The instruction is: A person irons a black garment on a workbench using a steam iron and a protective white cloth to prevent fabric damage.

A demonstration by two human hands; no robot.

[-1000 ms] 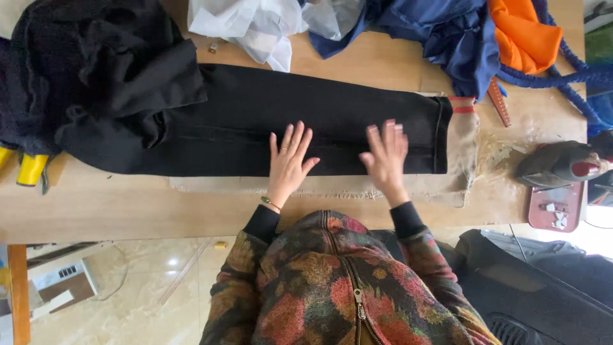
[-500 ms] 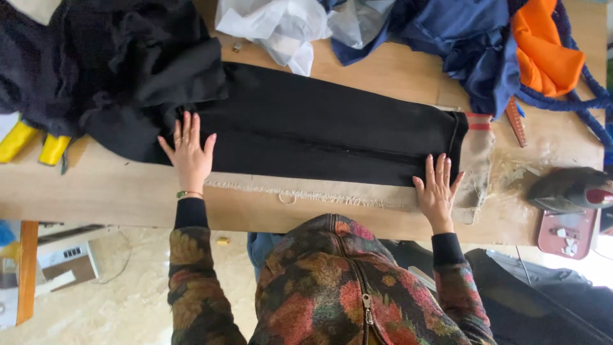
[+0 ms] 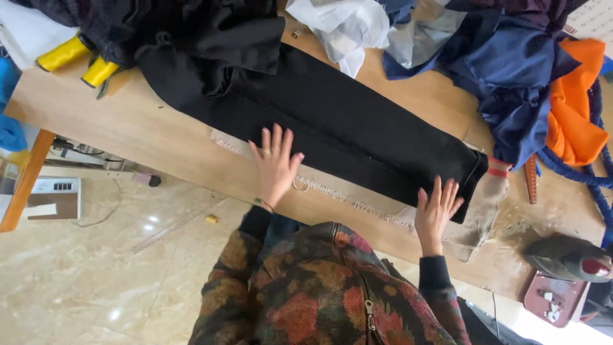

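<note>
A long black trouser leg lies flat across a wooden table, on top of a beige frayed cloth. My left hand rests flat with fingers spread on the near edge of the black fabric, about midway along it. My right hand is pressed flat, fingers apart, near the hem end of the leg. Neither hand grips anything. The rest of the black garment is bunched at the far left.
White cloth, blue fabric and orange fabric are piled along the back. Yellow-handled scissors lie at the left. An iron on its stand sits at the right. Marble floor shows below the table edge.
My left hand slid right along the near edge of the black fabric, toward my right hand. The view has tilted and shifted.
</note>
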